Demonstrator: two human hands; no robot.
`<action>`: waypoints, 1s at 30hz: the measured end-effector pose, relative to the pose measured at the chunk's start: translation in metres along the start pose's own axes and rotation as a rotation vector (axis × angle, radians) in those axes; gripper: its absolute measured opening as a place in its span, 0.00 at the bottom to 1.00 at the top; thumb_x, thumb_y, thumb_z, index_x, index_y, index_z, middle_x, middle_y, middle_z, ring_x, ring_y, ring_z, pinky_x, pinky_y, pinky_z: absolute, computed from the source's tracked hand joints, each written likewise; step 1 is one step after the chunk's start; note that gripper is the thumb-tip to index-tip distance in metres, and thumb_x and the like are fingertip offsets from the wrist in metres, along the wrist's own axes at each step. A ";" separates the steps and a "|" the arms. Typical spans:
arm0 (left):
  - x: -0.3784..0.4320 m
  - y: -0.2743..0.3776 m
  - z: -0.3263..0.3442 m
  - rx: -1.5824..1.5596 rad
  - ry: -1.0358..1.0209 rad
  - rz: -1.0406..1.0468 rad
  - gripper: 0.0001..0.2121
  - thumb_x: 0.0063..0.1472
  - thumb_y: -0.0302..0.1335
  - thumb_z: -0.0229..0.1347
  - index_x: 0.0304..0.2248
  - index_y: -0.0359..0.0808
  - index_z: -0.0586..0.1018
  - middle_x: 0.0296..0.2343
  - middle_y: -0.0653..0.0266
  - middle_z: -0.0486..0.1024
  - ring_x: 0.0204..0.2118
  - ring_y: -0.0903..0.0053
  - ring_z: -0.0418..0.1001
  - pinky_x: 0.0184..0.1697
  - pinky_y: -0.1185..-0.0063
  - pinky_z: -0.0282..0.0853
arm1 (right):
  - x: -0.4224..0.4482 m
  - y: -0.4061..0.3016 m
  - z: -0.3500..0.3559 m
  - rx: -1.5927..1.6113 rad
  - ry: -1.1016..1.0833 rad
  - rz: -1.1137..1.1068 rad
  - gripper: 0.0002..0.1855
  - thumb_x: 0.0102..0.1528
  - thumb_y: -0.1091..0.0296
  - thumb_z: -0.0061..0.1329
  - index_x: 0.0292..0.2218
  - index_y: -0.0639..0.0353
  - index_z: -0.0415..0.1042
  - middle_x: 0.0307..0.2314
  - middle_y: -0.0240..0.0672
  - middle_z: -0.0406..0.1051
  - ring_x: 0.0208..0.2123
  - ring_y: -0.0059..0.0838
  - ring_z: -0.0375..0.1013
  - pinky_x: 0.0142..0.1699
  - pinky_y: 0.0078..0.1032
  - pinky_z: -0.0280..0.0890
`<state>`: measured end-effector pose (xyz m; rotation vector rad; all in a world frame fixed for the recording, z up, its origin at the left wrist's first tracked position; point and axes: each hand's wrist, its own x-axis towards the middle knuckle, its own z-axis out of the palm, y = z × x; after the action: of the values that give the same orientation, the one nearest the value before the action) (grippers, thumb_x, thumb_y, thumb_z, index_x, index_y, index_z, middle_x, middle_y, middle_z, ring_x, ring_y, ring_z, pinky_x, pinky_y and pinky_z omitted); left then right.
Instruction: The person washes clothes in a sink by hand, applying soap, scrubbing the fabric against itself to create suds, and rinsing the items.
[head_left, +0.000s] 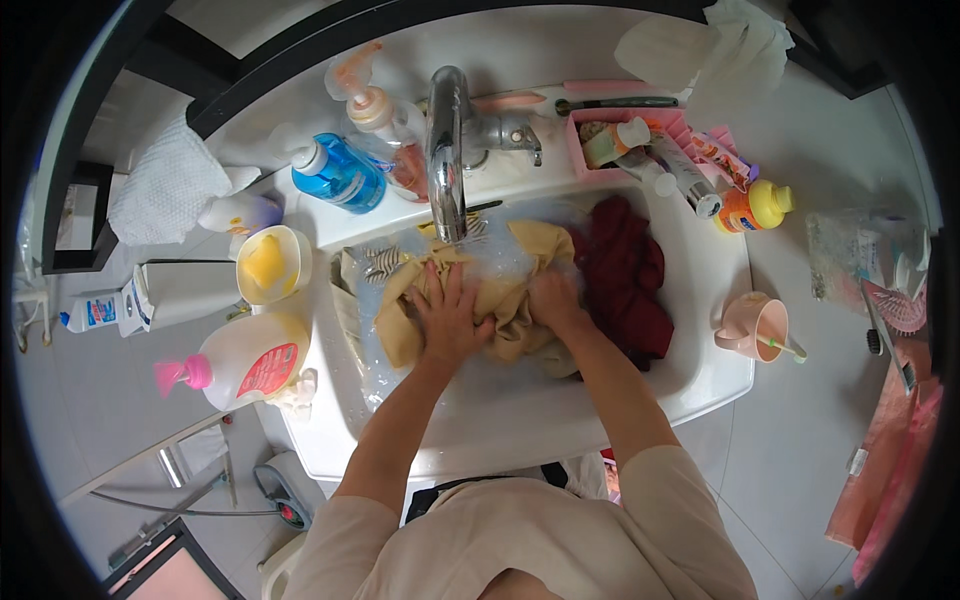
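Note:
A wet tan-yellow cloth garment (401, 330) lies bunched in the water of a white washbasin (517, 450). My left hand (454, 319) rests flat on the cloth with its fingers spread. To its right, my right hand (553, 300) is curled into a fist on a fold of the same cloth. Its fingertips are hidden. Dark red cloth (622, 289) is heaped against the basin's right side. Striped fabric (381, 262) shows at the left, partly under water. Above the tan cloth hangs the spout of a chrome faucet (448, 150), near disturbed water.
Along the rim stand a blue pump bottle (341, 176), a clear pump bottle (401, 142), a soap dish (298, 259) and a large detergent jug (251, 356). On the right are a pink basket (581, 150) with tubes, a yellow-capped bottle (750, 210) and a pink cup (742, 330) holding a toothbrush.

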<state>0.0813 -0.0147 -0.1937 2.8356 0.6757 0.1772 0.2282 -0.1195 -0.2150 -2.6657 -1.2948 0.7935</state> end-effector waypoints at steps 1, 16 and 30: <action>0.002 -0.001 0.003 0.000 -0.058 -0.032 0.31 0.38 0.41 0.53 0.45 0.43 0.63 0.49 0.58 0.52 0.54 0.52 0.40 0.45 0.46 0.38 | 0.002 0.004 0.005 -0.001 0.003 0.003 0.09 0.41 0.70 0.39 0.26 0.59 0.69 0.26 0.46 0.69 0.34 0.40 0.66 0.39 0.33 0.60; -0.057 -0.035 -0.065 -1.007 -0.064 -0.668 0.28 0.49 0.42 0.51 0.48 0.39 0.60 0.49 0.58 0.55 0.54 0.66 0.46 0.50 0.60 0.44 | -0.069 -0.058 -0.117 0.382 0.379 -0.330 0.18 0.38 0.76 0.40 0.36 0.57 0.64 0.29 0.45 0.68 0.36 0.44 0.65 0.38 0.34 0.60; -0.049 0.019 -0.105 -2.769 0.021 -0.317 0.28 0.51 0.47 0.46 0.48 0.42 0.59 0.45 0.57 0.59 0.47 0.56 0.57 0.45 0.52 0.53 | -0.157 -0.177 -0.181 0.964 0.266 -0.950 0.29 0.35 0.75 0.53 0.42 0.61 0.62 0.37 0.38 0.65 0.39 0.24 0.65 0.45 0.21 0.58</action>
<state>0.0285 -0.0337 -0.0903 0.0731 0.1831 0.4654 0.1086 -0.0961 0.0568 -1.1700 -1.3713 0.6180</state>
